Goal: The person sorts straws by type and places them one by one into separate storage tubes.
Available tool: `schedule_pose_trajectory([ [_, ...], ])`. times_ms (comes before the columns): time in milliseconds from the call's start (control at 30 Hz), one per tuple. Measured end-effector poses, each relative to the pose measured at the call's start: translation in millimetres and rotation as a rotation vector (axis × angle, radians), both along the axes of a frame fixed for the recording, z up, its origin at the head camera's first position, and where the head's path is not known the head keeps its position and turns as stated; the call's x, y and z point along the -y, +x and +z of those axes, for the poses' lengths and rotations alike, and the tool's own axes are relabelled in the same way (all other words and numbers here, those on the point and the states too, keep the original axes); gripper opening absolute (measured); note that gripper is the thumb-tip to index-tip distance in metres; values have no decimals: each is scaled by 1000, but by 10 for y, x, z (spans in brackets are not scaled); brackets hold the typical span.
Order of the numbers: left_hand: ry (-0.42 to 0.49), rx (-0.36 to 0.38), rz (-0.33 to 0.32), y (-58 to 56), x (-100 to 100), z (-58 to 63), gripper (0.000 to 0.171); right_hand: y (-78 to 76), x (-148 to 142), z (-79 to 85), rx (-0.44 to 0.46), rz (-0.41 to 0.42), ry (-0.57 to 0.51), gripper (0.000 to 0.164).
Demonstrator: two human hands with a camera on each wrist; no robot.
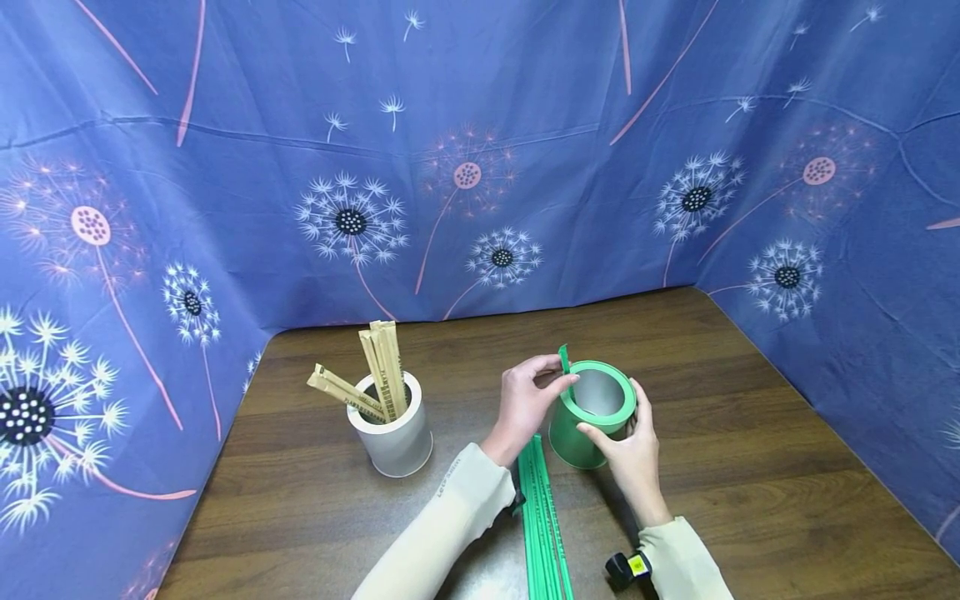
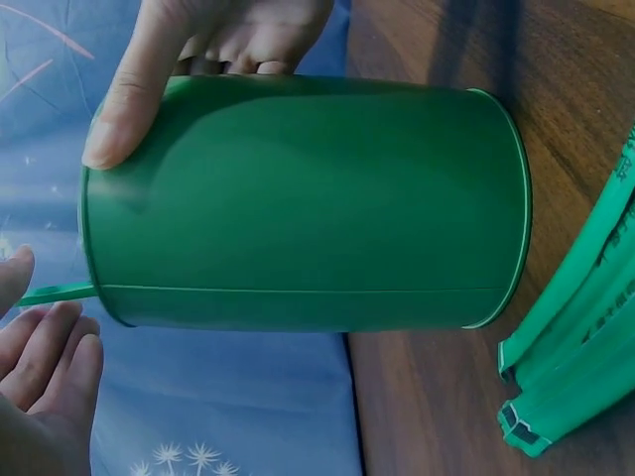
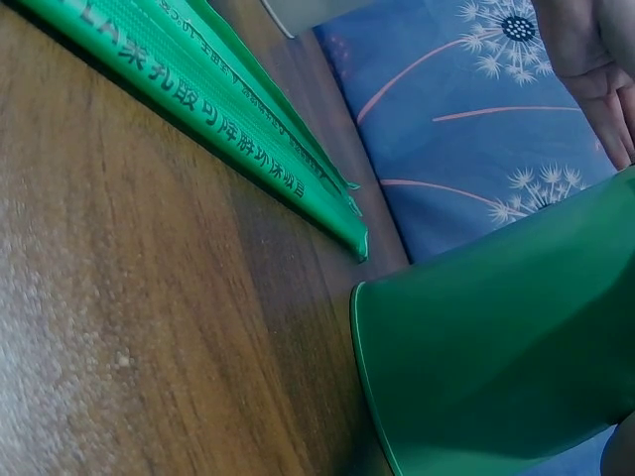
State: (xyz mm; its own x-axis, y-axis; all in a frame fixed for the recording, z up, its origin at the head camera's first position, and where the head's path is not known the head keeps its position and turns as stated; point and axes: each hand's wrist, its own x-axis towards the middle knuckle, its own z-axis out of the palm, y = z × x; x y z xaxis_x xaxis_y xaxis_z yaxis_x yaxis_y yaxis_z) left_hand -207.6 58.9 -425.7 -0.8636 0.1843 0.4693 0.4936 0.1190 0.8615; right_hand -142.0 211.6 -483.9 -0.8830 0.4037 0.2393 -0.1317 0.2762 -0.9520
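A green can [image 1: 592,414] stands upright on the wooden table, its open mouth facing up. My left hand [image 1: 527,402] pinches a green wrapped straw [image 1: 564,359] at the can's near-left rim; the straw's lower part is hidden inside the can. Around the can's right side, my right hand [image 1: 632,450] grips near the rim, its thumb in front and fingers on the far side. In the left wrist view the thumb [image 2: 124,117] of that hand presses the can's wall. Several more green wrapped straws [image 1: 542,517] lie in a bundle on the table, below the left wrist.
To the left stands a white can [image 1: 397,442] holding several tan paper-wrapped straws [image 1: 384,367], some leaning left over its rim. A blue dandelion-patterned cloth [image 1: 480,100] hangs behind and at both sides of the wooden table [image 1: 750,467].
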Motion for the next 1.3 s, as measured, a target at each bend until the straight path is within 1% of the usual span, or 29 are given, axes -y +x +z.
schedule_pose_trajectory([
  [133, 40, 17, -10, 11, 64, 8, 28, 1, 5, 5, 0, 0, 8, 102],
  [267, 116, 45, -36, 40, 129, 29, 30, 12, 9, 10, 9, -8, 22, 101],
  [367, 139, 51, -40, 64, 172, 42, 31, 14, 7, 14, 20, -16, 33, 101],
  [600, 135, 58, -3, 113, 258, 43, 31, 23, 6, 24, 21, -12, 23, 102],
  [800, 145, 22, 9, 133, 340, 35, 30, 24, 9, 29, 17, -10, 31, 102],
  [967, 157, 12, 42, 130, 417, 67, 28, 11, 3, 19, 17, -17, 31, 102],
  [1167, 164, 30, 67, 125, 488, 68, 26, 20, 3, 29, 23, -19, 36, 102],
  [1300, 158, 73, 70, 144, 521, 21, 25, 27, 10, 27, 28, -12, 37, 103],
])
